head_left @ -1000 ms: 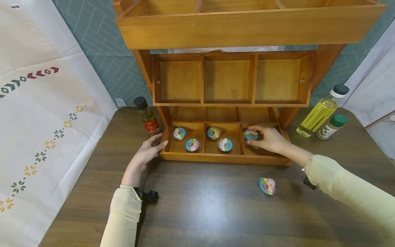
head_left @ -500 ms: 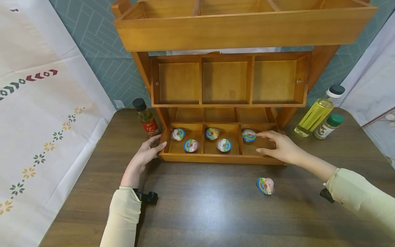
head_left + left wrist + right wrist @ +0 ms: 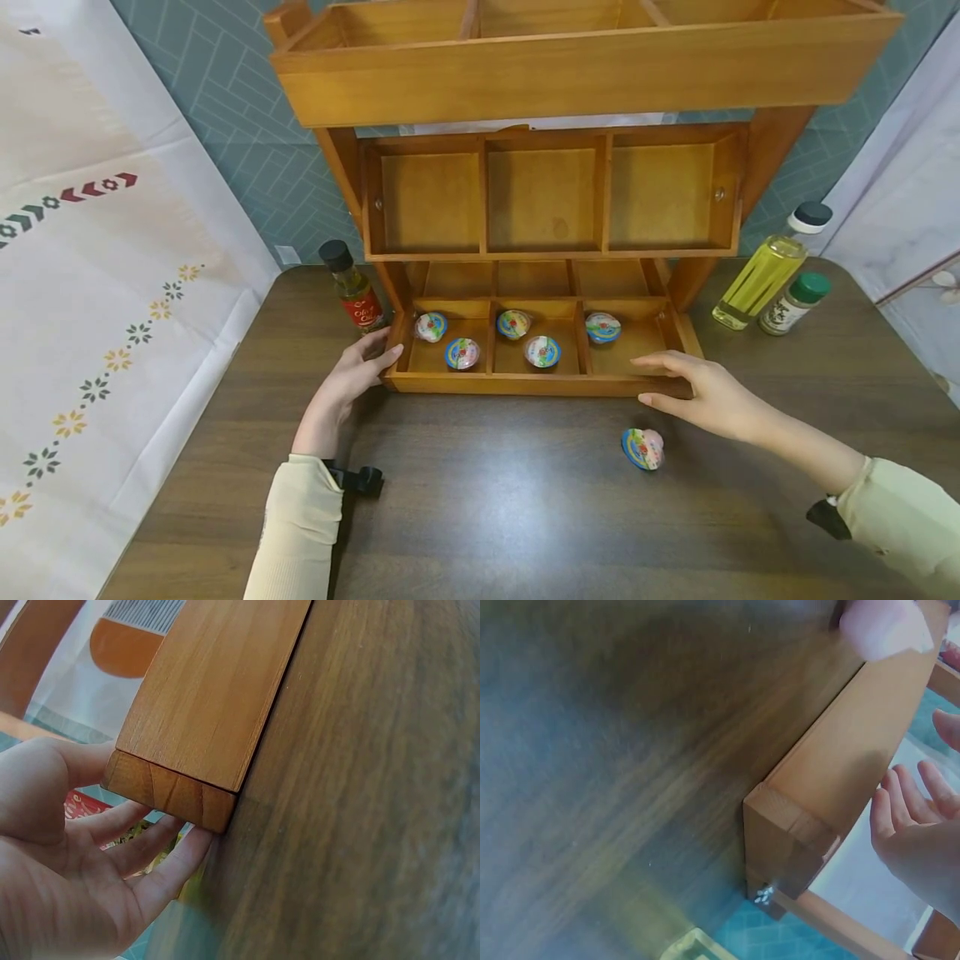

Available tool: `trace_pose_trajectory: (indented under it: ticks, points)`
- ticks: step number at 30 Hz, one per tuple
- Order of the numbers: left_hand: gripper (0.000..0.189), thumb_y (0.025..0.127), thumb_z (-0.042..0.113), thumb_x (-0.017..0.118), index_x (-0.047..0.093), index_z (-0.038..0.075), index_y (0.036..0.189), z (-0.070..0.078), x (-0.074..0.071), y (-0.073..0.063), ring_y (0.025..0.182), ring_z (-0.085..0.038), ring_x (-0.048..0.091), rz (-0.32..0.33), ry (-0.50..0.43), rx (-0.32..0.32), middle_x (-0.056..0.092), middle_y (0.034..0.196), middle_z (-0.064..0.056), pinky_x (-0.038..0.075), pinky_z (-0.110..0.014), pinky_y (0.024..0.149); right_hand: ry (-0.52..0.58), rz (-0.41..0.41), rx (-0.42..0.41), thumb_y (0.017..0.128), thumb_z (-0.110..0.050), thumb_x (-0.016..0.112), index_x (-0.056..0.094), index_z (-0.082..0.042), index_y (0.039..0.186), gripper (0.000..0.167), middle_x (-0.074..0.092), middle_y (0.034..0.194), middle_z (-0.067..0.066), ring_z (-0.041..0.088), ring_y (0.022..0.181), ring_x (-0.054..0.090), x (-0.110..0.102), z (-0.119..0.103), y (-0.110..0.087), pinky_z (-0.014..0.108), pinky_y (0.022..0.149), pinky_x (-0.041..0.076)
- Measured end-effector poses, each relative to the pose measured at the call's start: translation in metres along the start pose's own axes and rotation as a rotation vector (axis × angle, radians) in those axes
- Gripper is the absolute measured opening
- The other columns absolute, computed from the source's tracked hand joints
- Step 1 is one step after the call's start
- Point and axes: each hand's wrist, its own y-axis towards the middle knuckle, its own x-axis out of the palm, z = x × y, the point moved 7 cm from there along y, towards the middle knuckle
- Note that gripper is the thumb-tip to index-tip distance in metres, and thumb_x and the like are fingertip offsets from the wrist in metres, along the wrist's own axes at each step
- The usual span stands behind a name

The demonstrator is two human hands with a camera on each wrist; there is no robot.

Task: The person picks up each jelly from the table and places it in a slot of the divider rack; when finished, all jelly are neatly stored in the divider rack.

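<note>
My left hand [image 3: 352, 375] holds the left end of the wooden rack's lowest tray [image 3: 480, 383], thumb over the rim and fingers along the outer side. In the left wrist view those fingers [image 3: 169, 877] touch the tray's end. My right hand [image 3: 708, 396], holding nothing, hovers over the tray's front right edge with fingers extended. Below it a pink jelly cup [image 3: 642, 449] lies tipped on the table. Left compartment: two jelly cups [image 3: 462, 354]; middle: two more jelly cups [image 3: 542, 352]; right: one jelly cup [image 3: 602, 327] at the back left.
An olive oil bottle [image 3: 355, 292] stands beside the rack's left side. To the right are a tall oil bottle [image 3: 765, 271] and a green-capped seasoning jar [image 3: 793, 304]. Above the lowest tray hang a tilted three-compartment tray [image 3: 547, 196] and an upper tray [image 3: 585, 75].
My right hand has let go of the jelly cup in the right compartment and drawn back toward the tray's front right edge. The left hand stays put.
</note>
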Motion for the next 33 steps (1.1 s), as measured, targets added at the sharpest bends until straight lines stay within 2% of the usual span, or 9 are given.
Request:
trace_pose_trajectory:
  ticks: [4, 7, 13, 17, 24, 26, 28, 33]
  points:
    - [0.066, 0.095, 0.034, 0.054, 0.024, 0.01, 0.148, 0.0, -0.001, 0.001, 0.127, -0.032, 0.039, 0.0, 0.002, 0.004, 0.022, 0.152, -0.015, 0.036, -0.048, 0.102, -0.019, 0.022, -0.028, 0.083, -0.021, 0.072, 0.059, -0.011, 0.123, 0.042, 0.062, 0.119, -0.002, 0.016, 0.108, 0.055, 0.0, -0.006, -0.007, 0.015, 0.089, 0.041]
    - [0.066, 0.094, 0.034, 0.055, 0.024, 0.01, 0.148, 0.0, -0.002, 0.002, 0.127, -0.032, 0.038, 0.001, 0.0, 0.006, 0.022, 0.152, -0.015, 0.036, -0.048, 0.102, -0.027, 0.045, -0.057, 0.081, -0.018, 0.074, 0.06, -0.011, 0.121, 0.043, 0.062, 0.117, -0.003, 0.014, 0.107, 0.056, 0.0, -0.012, -0.012, 0.008, 0.09, 0.036]
    - [0.066, 0.094, 0.033, 0.055, 0.024, 0.01, 0.148, -0.001, -0.002, 0.002, 0.127, -0.032, 0.039, 0.004, -0.008, 0.004, 0.023, 0.151, -0.015, 0.036, -0.048, 0.102, -0.007, 0.053, -0.112, 0.077, -0.011, 0.077, 0.06, -0.011, 0.119, 0.046, 0.062, 0.117, -0.003, 0.009, 0.107, 0.056, 0.005, -0.024, -0.025, 0.007, 0.09, 0.037]
    - [0.065, 0.095, 0.031, 0.055, 0.025, 0.01, 0.148, -0.001, -0.002, 0.001, 0.126, -0.032, 0.04, 0.008, -0.012, 0.001, 0.024, 0.151, -0.015, 0.037, -0.047, 0.102, -0.013, 0.024, -0.147, 0.077, -0.014, 0.077, 0.059, -0.013, 0.121, 0.047, 0.061, 0.118, -0.006, 0.01, 0.109, 0.056, 0.011, -0.03, -0.034, 0.009, 0.091, 0.037]
    - [0.067, 0.094, 0.034, 0.055, 0.024, 0.009, 0.148, -0.002, -0.001, 0.001, 0.126, -0.032, 0.04, -0.001, -0.005, 0.007, 0.023, 0.151, -0.016, 0.037, -0.047, 0.102, -0.069, -0.033, -0.258, 0.066, -0.017, 0.084, 0.059, -0.012, 0.123, 0.062, 0.059, 0.121, -0.001, 0.016, 0.111, 0.053, 0.022, -0.033, -0.043, 0.004, 0.096, 0.026]
    - [0.067, 0.094, 0.034, 0.055, 0.023, 0.009, 0.148, -0.002, 0.0, 0.002, 0.127, -0.032, 0.039, -0.004, -0.006, 0.009, 0.023, 0.151, -0.016, 0.037, -0.047, 0.102, -0.085, -0.042, -0.265, 0.064, -0.017, 0.085, 0.059, -0.012, 0.123, 0.064, 0.059, 0.121, -0.001, 0.017, 0.11, 0.053, 0.025, -0.031, -0.043, 0.005, 0.096, 0.026]
    - [0.067, 0.094, 0.034, 0.055, 0.023, 0.009, 0.148, -0.002, -0.001, 0.001, 0.126, -0.032, 0.04, -0.004, -0.006, 0.009, 0.023, 0.151, -0.016, 0.037, -0.047, 0.102, -0.111, -0.051, -0.258, 0.064, -0.02, 0.085, 0.059, -0.012, 0.123, 0.065, 0.059, 0.121, -0.002, 0.017, 0.109, 0.054, 0.027, -0.03, -0.043, 0.008, 0.095, 0.031]
    - [0.067, 0.094, 0.034, 0.055, 0.023, 0.01, 0.148, -0.001, 0.0, 0.001, 0.126, -0.032, 0.04, -0.003, -0.002, 0.009, 0.023, 0.151, -0.016, 0.037, -0.047, 0.102, -0.168, -0.082, -0.24, 0.066, -0.02, 0.084, 0.061, -0.01, 0.121, 0.061, 0.061, 0.117, -0.001, 0.019, 0.105, 0.058, 0.033, -0.03, -0.042, 0.032, 0.085, 0.049]
